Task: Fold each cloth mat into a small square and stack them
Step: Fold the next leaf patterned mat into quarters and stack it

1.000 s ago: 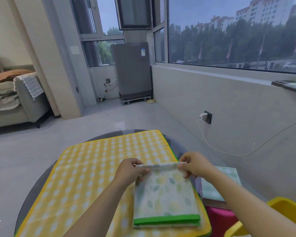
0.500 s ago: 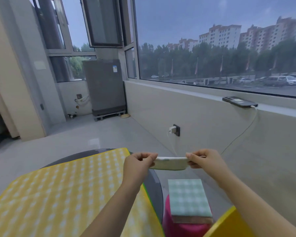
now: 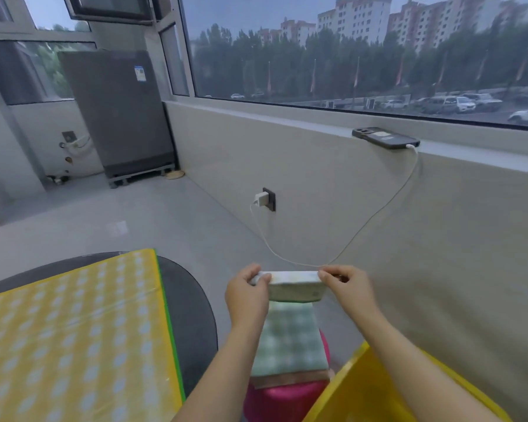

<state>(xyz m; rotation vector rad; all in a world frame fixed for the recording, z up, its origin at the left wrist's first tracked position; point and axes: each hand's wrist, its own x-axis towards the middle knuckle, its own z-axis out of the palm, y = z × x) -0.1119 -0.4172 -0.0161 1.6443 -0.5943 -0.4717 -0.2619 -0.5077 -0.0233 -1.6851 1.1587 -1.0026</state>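
I hold a folded white cloth mat with a leaf print (image 3: pixel 293 286) in the air between both hands. My left hand (image 3: pixel 247 296) pinches its left end and my right hand (image 3: pixel 346 289) pinches its right end. Directly below it lies a folded green checked mat (image 3: pixel 288 342) on top of a pink stool (image 3: pixel 284 397). A brownish folded layer shows under the green mat's near edge. A yellow checked mat (image 3: pixel 70 336) lies spread flat on the dark round table (image 3: pixel 189 306) at the left.
A yellow chair or bin (image 3: pixel 357 388) stands at the lower right beside the stool. A phone (image 3: pixel 384 137) lies on the window sill, with its cable hanging down to a wall charger (image 3: pixel 264 198). A grey appliance (image 3: pixel 119 111) stands in the far corner.
Both hands lifted the folded leaf-print mat off the yellow mat and carried it right, over the green checked mat on the pink stool. The view has swung right too.
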